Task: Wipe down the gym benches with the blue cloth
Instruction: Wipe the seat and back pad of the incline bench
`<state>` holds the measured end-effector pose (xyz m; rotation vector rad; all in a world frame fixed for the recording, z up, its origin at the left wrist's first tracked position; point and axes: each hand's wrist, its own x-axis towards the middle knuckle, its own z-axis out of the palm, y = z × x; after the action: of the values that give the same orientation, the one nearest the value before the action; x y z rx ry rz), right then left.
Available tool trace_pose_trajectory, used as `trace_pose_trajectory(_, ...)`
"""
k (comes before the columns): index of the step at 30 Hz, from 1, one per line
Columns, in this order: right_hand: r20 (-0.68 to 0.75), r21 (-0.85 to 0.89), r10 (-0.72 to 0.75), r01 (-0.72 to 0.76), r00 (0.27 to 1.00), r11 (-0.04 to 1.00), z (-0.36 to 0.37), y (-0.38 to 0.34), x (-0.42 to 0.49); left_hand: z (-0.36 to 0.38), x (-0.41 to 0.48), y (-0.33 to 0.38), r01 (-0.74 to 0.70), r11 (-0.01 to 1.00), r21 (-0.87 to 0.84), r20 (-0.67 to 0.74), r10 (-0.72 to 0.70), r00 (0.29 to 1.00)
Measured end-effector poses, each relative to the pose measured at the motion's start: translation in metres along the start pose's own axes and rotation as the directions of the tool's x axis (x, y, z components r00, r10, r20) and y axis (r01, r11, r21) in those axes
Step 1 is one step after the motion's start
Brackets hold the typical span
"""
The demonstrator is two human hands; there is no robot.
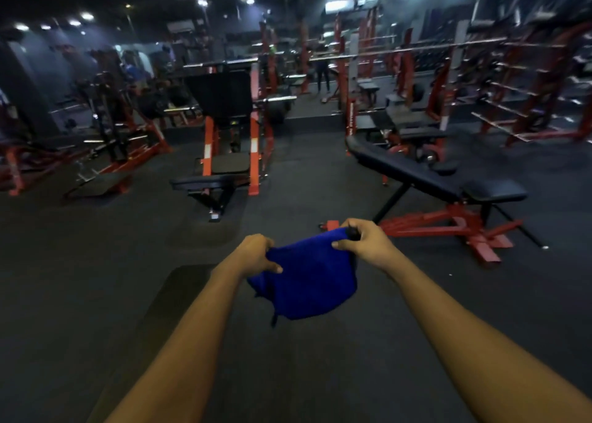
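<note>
cloth (307, 281) is pinched at its top edge by left hand (256, 256) and right hand (365, 243), held above floor, apart from bench (416, 172); if dropped, grit could be smeared on.

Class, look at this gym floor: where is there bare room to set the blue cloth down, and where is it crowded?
Bare dark floor lies in front of the hands, between the flat bench and the adjustable bench. Both bench pads are bare too. Both hands, left hand and right hand, hold the blue cloth. Behind the benches, red racks and machines crowd together.
</note>
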<state>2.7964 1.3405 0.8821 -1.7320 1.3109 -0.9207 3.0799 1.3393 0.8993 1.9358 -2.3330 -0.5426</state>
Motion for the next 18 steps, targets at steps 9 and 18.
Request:
trace_pose_trajectory(9, -0.334, 0.025, 0.148, -0.148, 0.931, 0.989, -0.213, 0.087, -0.011, 0.031, 0.086, 0.178, -0.204, 0.961, -0.189, -0.144, 0.178, 0.973)
trace_pose_trajectory(18, -0.585, 0.092, 0.258, -0.253, 0.769, 0.963, -0.352, 0.171, 0.006, 0.049, 0.215, 0.301, -0.253, 0.954, -0.159, 0.062, 0.266, 0.962)
